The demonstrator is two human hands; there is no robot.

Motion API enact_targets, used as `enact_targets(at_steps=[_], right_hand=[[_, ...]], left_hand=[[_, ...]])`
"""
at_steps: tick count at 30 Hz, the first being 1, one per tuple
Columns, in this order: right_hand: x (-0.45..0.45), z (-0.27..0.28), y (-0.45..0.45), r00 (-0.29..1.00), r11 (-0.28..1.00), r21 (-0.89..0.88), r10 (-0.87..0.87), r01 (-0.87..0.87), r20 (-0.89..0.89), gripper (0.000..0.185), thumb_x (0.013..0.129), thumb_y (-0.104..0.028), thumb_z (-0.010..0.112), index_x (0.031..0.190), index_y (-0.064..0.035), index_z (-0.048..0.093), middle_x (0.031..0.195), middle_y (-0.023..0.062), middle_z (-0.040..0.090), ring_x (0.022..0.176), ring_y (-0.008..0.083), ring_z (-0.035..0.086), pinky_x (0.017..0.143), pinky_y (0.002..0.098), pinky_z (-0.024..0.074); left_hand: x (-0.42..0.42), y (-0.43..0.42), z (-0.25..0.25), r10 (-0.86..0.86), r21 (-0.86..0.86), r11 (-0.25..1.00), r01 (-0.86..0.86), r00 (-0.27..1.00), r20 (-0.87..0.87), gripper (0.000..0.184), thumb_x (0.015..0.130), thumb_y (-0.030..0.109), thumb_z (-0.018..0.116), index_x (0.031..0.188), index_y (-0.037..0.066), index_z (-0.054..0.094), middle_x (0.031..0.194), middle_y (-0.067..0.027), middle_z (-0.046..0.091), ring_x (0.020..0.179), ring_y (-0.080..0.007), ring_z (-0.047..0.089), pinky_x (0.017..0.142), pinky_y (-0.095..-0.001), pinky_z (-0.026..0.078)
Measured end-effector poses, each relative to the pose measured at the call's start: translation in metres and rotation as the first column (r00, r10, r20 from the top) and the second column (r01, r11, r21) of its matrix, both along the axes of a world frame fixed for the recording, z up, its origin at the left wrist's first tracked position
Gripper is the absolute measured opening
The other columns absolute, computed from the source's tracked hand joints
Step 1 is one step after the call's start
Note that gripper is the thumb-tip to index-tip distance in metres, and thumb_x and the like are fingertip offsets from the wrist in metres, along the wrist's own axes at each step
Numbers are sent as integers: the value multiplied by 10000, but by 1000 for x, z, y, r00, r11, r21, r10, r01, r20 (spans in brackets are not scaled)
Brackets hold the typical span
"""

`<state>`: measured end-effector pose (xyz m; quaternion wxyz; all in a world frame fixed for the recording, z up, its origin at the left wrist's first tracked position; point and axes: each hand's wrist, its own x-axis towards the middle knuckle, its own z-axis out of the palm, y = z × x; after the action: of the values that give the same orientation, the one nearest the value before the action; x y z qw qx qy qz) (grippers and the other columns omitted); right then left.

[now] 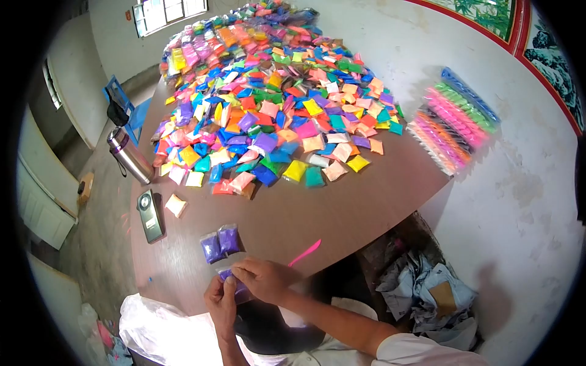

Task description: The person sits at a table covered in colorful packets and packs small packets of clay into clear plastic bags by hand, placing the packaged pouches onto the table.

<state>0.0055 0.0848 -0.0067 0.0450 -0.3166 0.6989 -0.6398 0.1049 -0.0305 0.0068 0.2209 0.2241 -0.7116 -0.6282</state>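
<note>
Near the table's front edge, my left hand [221,300] and my right hand [262,279] meet over a small clear packet of purple clay-like material [225,274]. Both hands pinch it with closed fingers, which hide part of it. Just beyond lie two similar purple packets, one on the left [211,249] and one on the right [228,238], side by side and touching. A pink plastic knife [306,252] rests on the table to the right of my right hand.
A large heap of colourful packets [262,122] covers the far table [342,219]. A steel thermos [130,155], a dark handheld device [150,216] and a pale packet [176,205] stand or lie left. Bundled coloured packs [452,119] sit right; crumpled paper [421,293] fills a box below.
</note>
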Motion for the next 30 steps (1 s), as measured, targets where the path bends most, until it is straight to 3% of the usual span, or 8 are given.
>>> enact_targets(at_steps=[4, 6, 9, 12, 18, 21, 23, 30], right_hand=[[-3, 23, 5, 995, 995, 44, 86, -84, -44, 181, 996, -161, 686, 1082, -5, 715, 1006, 167, 724, 895, 347, 711, 773, 380, 563], [2, 37, 6, 989, 966, 220, 116, -133, 91, 196, 995, -170, 690, 1114, -17, 719, 1038, 169, 729, 906, 315, 721, 787, 368, 566], [-4, -14, -2, 966, 979, -54, 203, -197, 162, 215, 1002, -165, 690, 1162, -22, 713, 1049, 148, 739, 888, 239, 717, 793, 339, 564], [-5, -26, -3, 953, 983, -131, 159, -129, 256, 233, 1019, -164, 679, 1201, -21, 706, 1021, 102, 739, 880, 159, 686, 796, 303, 556], [-5, -21, -3, 916, 976, -103, 217, -193, 339, 252, 1039, -159, 657, 1245, -16, 682, 1009, 57, 724, 886, 108, 664, 783, 263, 546], [-5, -10, 1, 863, 966, -88, 257, -244, 435, 262, 1044, -152, 647, 1263, -10, 661, 1018, 61, 724, 887, 108, 669, 791, 255, 546], [-5, -10, 1, 845, 963, -60, 259, -262, 468, 265, 1044, -147, 645, 1268, -6, 651, 1020, 63, 724, 889, 107, 671, 798, 252, 547], [-3, -10, 0, 866, 983, -116, 178, -140, 468, 251, 1029, -106, 660, 1246, 18, 649, 1056, 74, 727, 933, 112, 675, 843, 277, 556]], left_hand=[[5, -8, -7, 4, 56, 998, -1, 998, -57, 156, 1039, 135, 641, 982, 2, 701, 881, 32, 642, 813, -60, 545, 718, -224, 441], [6, -10, -16, 35, 96, 995, -28, 997, -75, 149, 1043, 121, 633, 1009, 0, 713, 904, 24, 663, 842, -59, 579, 743, -223, 473], [4, -4, 2, -6, 190, 982, 14, 999, -42, 151, 1037, 127, 646, 1062, 0, 725, 921, 20, 686, 864, -60, 602, 753, -227, 496], [3, -2, 1, -33, 172, 984, 33, 999, -5, 158, 1022, 122, 674, 1111, 0, 721, 920, 23, 681, 843, -59, 593, 757, -228, 492], [5, -3, 6, -45, 273, 961, 51, 999, -29, 156, 1024, 98, 678, 1132, -7, 715, 927, 19, 679, 823, -57, 586, 742, -218, 473], [5, -9, -8, -48, 182, 981, 64, 995, -89, 154, 1024, 92, 680, 1138, -6, 714, 917, 14, 680, 817, -55, 583, 729, -213, 466], [6, -12, -12, -46, 103, 993, 52, 997, -56, 231, 997, 103, 703, 1179, -38, 712, 961, -63, 753, 854, -93, 684, 759, -250, 560], [3, -7, 5, -101, 184, 978, 102, 995, -11, 227, 988, 95, 728, 1180, -22, 699, 984, -44, 744, 867, -98, 681, 803, -254, 563]])
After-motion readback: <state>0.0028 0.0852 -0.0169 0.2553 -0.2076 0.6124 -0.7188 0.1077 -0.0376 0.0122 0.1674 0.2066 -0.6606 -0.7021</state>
